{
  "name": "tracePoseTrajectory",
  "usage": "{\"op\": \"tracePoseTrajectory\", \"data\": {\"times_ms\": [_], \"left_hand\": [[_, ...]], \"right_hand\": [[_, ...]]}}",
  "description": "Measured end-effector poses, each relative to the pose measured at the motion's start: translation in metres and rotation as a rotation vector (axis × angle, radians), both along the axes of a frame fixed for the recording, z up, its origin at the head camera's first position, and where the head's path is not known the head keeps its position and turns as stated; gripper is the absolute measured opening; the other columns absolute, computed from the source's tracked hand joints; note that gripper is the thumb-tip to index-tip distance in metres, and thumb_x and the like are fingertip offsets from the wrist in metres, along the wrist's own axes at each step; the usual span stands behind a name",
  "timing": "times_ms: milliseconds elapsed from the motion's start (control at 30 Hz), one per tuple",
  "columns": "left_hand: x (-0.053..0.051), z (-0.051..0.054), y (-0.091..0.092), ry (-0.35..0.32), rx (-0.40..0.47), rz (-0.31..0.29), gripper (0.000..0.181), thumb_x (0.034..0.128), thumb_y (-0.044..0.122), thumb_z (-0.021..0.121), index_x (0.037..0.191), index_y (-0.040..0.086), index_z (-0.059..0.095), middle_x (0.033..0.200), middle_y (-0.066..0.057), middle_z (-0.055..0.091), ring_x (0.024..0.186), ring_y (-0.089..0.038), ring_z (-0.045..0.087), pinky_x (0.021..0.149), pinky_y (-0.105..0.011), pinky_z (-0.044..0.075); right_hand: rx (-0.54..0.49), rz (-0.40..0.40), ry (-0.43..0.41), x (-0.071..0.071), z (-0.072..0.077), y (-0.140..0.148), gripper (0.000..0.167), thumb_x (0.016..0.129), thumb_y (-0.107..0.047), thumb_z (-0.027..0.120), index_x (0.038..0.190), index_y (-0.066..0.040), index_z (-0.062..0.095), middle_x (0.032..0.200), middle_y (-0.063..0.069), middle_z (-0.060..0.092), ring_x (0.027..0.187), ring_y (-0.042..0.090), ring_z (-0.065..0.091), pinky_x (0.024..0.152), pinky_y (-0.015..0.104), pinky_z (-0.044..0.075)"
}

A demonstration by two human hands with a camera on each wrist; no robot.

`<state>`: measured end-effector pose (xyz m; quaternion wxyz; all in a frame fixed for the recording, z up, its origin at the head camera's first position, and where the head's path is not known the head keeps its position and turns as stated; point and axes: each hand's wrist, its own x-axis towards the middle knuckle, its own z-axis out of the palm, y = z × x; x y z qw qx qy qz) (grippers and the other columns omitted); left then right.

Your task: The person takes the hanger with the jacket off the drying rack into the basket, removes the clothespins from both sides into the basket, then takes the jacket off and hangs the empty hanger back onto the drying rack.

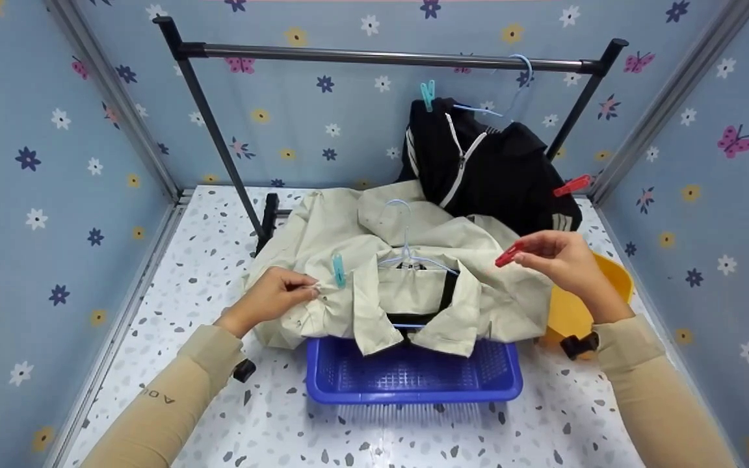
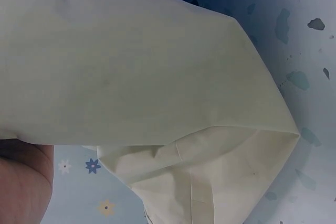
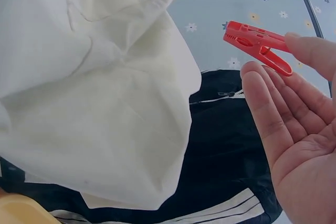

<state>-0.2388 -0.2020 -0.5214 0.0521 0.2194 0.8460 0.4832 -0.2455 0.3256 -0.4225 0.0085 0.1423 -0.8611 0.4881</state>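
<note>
A cream jacket [image 1: 335, 221] lies spread with its collar toward me, a light-blue hanger [image 1: 407, 250] inside its neck. My left hand [image 1: 274, 298] pinches the cloth at its left shoulder, beside a turquoise clothespin [image 1: 339, 271] clipped there. In the left wrist view the fabric covers most of that hand. Between thumb and fingers my right hand [image 1: 563, 261] holds a red clothespin [image 3: 257, 45] just above the jacket's right shoulder, apart from the cloth.
A black jacket [image 1: 498, 172] with white stripes hangs from the rack [image 1: 374, 56], with turquoise [image 1: 428, 95] and red clothespins [image 1: 571, 186] on it. A blue basket [image 1: 413, 396] stands under the cream collar. Behind my right wrist is a yellow container [image 1: 616, 276].
</note>
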Motion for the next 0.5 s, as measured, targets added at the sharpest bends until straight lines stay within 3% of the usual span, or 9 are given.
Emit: {"op": "tracePoseTrajectory", "data": {"times_ms": [267, 500], "left_hand": [[0.001, 0.003, 0.0, 0.003, 0.001, -0.011, 0.02, 0.0976, 0.007, 0.078, 0.115, -0.001, 0.083, 0.101, -0.017, 0.082, 0.077, 0.0, 0.059, 0.073, -0.016, 0.049], [0.001, 0.002, 0.0, 0.017, 0.001, -0.012, 0.019, 0.0969, 0.005, 0.078, 0.113, -0.002, 0.083, 0.097, -0.016, 0.081, 0.076, 0.0, 0.059, 0.072, -0.016, 0.048]], "right_hand": [[0.003, -0.038, 0.039, 0.001, 0.002, 0.01, 0.025, 0.096, -0.004, 0.082, 0.115, 0.011, 0.076, 0.091, -0.02, 0.076, 0.076, 0.002, 0.072, 0.07, 0.015, 0.058], [-0.008, -0.068, 0.087, 0.001, 0.007, 0.02, 0.025, 0.096, -0.003, 0.082, 0.115, 0.011, 0.076, 0.093, -0.018, 0.078, 0.077, -0.001, 0.072, 0.073, 0.013, 0.059]]}}
